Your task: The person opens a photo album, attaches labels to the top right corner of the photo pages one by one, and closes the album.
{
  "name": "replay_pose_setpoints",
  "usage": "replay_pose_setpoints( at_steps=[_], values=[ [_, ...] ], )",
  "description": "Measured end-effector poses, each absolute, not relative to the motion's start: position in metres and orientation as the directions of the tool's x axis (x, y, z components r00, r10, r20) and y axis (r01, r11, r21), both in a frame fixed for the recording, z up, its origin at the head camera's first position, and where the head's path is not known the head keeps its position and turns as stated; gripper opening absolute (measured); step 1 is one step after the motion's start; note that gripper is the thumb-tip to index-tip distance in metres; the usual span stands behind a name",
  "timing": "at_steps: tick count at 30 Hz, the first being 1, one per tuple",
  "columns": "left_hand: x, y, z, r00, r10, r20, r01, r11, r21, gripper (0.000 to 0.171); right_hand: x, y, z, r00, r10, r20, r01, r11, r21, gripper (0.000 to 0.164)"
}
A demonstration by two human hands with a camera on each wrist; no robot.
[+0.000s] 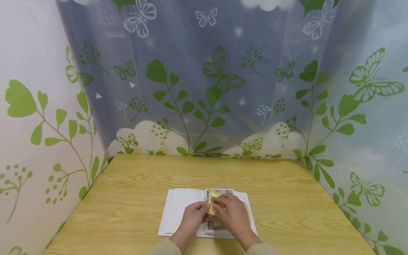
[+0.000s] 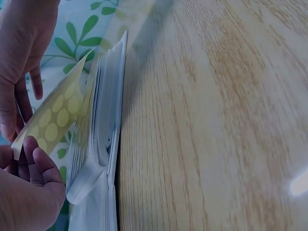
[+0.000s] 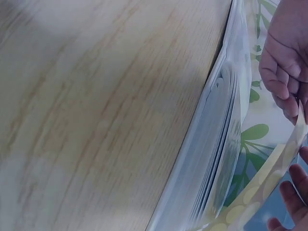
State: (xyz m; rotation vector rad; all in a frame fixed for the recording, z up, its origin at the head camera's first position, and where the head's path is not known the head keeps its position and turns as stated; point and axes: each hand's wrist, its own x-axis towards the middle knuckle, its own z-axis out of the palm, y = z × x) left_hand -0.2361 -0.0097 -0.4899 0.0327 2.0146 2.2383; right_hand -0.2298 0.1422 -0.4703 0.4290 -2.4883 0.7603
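A yellow sheet of round stickers (image 2: 57, 110) is held up over an open album (image 1: 181, 212). My left hand (image 1: 192, 216) pinches the sheet by its edge, thumb on the near face, as the left wrist view also shows. My right hand (image 1: 234, 214) is at the sheet's upper face, with thumb and forefinger together at a small round sticker (image 1: 213, 200) that shows a dark rim. Its other fingers (image 3: 291, 197) spread behind the sheet in the right wrist view. The album's right page, with a picture (image 1: 216, 224) on it, is partly hidden under the hands.
The album lies near the front of a wood-grain table (image 1: 134, 187), its thick stack of pages (image 2: 103, 106) bulging at the spine. Patterned curtains (image 1: 191, 88) with green leaves and butterflies enclose the table at the back and both sides.
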Motion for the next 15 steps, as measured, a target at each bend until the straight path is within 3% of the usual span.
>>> replay_pose_setpoints(
  at_steps=[15],
  values=[
    [-0.2380,-0.0078,-0.4906,-0.985,0.161,-0.064,-0.077,-0.074,0.994,0.028,-0.2280,0.1471,-0.4736,-0.831,-0.133,0.540,-0.414,0.795,-0.442,0.017]
  ],
)
